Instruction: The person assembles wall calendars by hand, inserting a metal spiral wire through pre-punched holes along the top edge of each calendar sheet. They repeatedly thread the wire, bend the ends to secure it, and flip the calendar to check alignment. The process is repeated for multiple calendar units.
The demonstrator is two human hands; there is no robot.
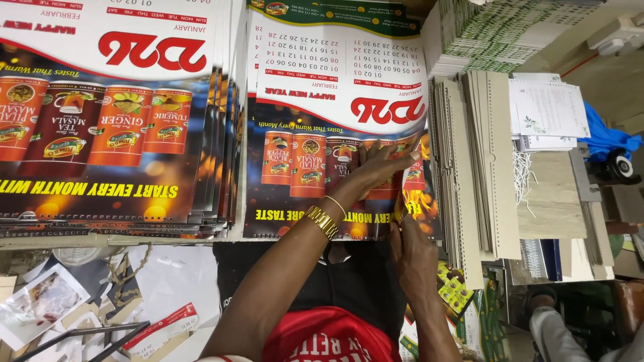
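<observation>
Left hand lies flat, fingers spread, pinning the calendar sheet beneath them; right hand pinches its near corner, so I'd lift slowly, one sheet only, keeping the pile square

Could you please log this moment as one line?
left hand: flat on calendar sheet | right hand: at sheet's right corner | grey boards: beside
</observation>
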